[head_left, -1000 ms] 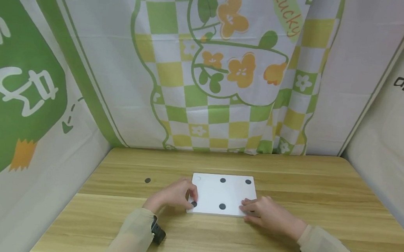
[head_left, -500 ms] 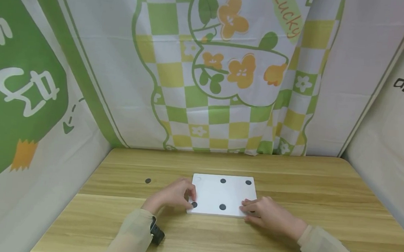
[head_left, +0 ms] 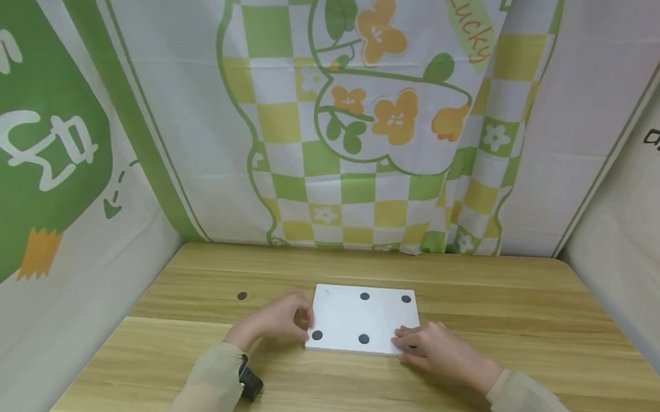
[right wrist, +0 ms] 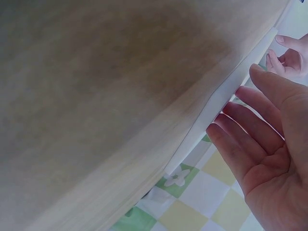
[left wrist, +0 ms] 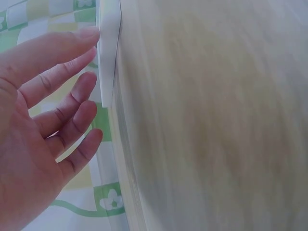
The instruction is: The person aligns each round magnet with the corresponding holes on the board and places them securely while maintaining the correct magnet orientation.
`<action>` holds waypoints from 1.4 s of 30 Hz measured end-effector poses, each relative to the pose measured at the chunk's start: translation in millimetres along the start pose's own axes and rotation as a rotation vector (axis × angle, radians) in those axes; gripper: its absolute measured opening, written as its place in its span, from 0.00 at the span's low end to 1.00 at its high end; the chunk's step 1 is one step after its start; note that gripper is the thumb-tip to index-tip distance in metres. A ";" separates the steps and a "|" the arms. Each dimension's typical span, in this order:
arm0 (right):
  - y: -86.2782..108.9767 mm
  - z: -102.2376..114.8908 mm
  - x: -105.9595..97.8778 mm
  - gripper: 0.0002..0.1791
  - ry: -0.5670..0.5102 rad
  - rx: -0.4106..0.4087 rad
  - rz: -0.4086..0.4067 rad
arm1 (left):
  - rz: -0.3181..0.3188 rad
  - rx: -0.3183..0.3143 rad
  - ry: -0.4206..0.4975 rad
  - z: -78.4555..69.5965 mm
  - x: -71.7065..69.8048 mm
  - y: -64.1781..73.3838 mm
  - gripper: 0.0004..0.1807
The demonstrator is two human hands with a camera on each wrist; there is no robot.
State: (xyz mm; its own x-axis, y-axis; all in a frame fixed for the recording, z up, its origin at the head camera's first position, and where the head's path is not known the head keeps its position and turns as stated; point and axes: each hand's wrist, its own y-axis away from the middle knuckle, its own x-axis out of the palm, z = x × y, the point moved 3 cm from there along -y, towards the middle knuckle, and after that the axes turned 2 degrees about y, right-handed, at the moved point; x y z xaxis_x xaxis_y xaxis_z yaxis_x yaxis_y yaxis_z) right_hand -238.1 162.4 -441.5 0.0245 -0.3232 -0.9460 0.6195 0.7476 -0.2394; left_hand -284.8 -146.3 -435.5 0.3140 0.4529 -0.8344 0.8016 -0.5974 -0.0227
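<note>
A white rectangular board [head_left: 342, 315] lies on the wooden table. Flat black discs sit on it, among them a lower-left disc [head_left: 317, 335], a lower-middle disc [head_left: 363, 339] and an upper-right disc [head_left: 406, 299]. The upper-left corner shows a faint round mark [head_left: 325, 293] without a disc. My left hand [head_left: 279, 317] is at the board's left edge, thumb tip beside the lower-left disc, fingers loosely bent and holding nothing. My right hand [head_left: 435, 350] rests its fingertips on the lower-right corner, where a dark bit shows partly hidden beneath the fingers. In the left wrist view, the board edge [left wrist: 109, 53] meets the thumb tip.
One loose black disc [head_left: 242, 295] lies on the wooden table [head_left: 490, 294], left of the board. A patterned cloth [head_left: 360, 189] hangs behind the table's back edge, with more cloth on both sides. Dark wrist devices [head_left: 250, 382] are strapped to the forearms.
My left hand has drawn slightly left, off the lower-left disc, which now shows whole on the board. The right hand has stayed in place.
</note>
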 end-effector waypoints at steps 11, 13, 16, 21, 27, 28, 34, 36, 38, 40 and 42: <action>0.1 1.5 0.1 0.16 0.003 -0.003 0.001 | -0.098 -0.024 0.033 12.4 -7.6 6.0 0.06; -0.4 1.5 0.0 0.16 0.004 -0.003 0.003 | -0.124 -0.040 0.045 13.3 -9.5 7.5 0.05; -0.9 1.2 0.1 0.16 0.005 -0.004 0.003 | -0.148 -0.056 0.056 14.7 -11.6 9.6 0.04; -0.5 1.3 0.1 0.15 0.002 -0.007 0.004 | -0.178 -0.094 0.055 18.5 -15.1 12.2 0.03; 0.1 1.9 -0.8 0.15 0.008 -0.019 -0.011 | -0.216 -0.148 0.032 25.3 -19.4 15.2 0.02; 0.1 1.9 -0.8 0.15 0.008 -0.019 -0.012 | -0.220 -0.157 0.021 26.5 -19.9 15.9 0.02; 0.1 1.6 -0.1 0.16 0.001 -0.008 0.003 | -0.258 -0.200 -0.042 34.6 -23.2 20.4 0.03; 0.1 1.3 -0.1 0.16 -0.001 -0.007 0.002 | -0.270 -0.209 -0.054 37.4 -24.9 21.5 0.03; 0.1 1.0 0.1 0.16 0.002 -0.008 0.001 | -0.280 -0.217 -0.063 40.5 -26.7 22.7 0.03; 0.1 0.6 0.3 0.16 0.003 -0.005 0.001 | -0.288 -0.215 -0.070 42.8 -29.1 24.4 0.02; 0.2 0.1 0.6 0.16 0.004 0.000 0.002 | -0.296 -0.215 -0.075 46.3 -31.1 26.0 0.02</action>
State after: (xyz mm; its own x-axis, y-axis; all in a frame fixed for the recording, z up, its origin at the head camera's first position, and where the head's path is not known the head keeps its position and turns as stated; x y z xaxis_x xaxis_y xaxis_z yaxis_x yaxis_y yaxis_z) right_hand -237.8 162.3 -442.1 0.0229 -0.3194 -0.9474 0.6194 0.7483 -0.2373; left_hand -297.3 -206.5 -435.6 0.0213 0.5308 -0.8472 0.9432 -0.2917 -0.1590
